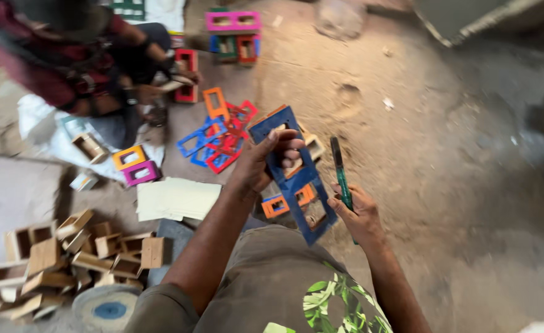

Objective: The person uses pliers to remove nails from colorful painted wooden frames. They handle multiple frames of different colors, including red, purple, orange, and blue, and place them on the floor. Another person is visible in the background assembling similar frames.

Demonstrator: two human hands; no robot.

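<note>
Head view: left hand (pixel 265 161) closed around upper part of a blue wooden frame (pixel 296 176), held tilted above the dirt floor (pixel 407 123). Right hand (pixel 359 213) closed on a green-handled tool (pixel 341 172), just beside frame's lower end. Coloured frames (pixel 219 132) lie behind; bare wooden boxes (pixel 68 259) piled at left. Another person (pixel 68 55) sits top left.

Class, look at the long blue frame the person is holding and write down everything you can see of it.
The blue frame is a long, flat strip, apparently painted wood, with rectangular openings cut through it and an orange edge at its top end. It is tilted, top end away from the person. The left hand grips its upper part, thumb across the front; the right hand, holding a green tool, is by its lower end.
</note>
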